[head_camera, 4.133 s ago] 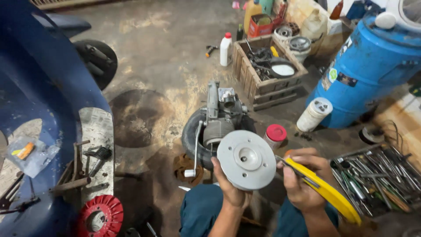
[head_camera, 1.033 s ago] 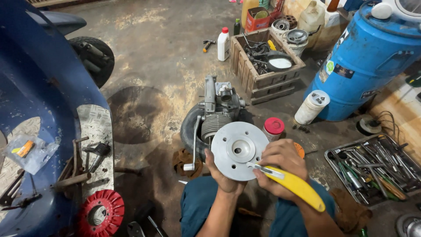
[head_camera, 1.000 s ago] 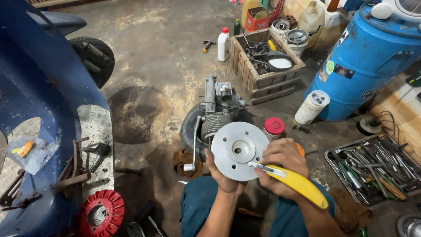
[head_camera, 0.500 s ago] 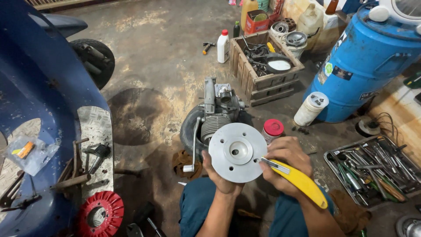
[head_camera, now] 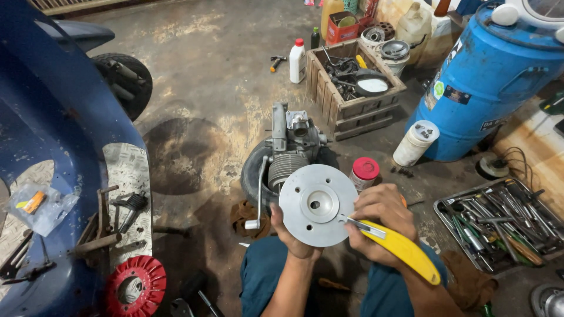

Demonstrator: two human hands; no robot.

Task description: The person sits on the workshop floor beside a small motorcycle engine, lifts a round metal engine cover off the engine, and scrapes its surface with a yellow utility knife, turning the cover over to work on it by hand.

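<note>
My left hand [head_camera: 292,235] holds a round grey metal disc [head_camera: 318,204] from behind and below, its face turned up toward me. The disc has a raised hub with a centre hole and small holes around it. My right hand [head_camera: 380,222] grips a yellow-handled knife [head_camera: 401,249]; its short blade tip rests on the disc's right part. Just beyond the disc a small engine [head_camera: 289,148] sits on a black tyre on the floor.
A red-capped can [head_camera: 365,173] stands right of the engine. A tray of hand tools [head_camera: 503,223] lies at right, a blue drum [head_camera: 491,79] and wooden crate [head_camera: 353,88] beyond. A blue scooter body [head_camera: 50,126] and red finned wheel [head_camera: 134,287] are at left.
The disc has stayed in my left hand. My right hand has brought the knife in from the disc's right edge, so that its tip now lies on the disc face.
</note>
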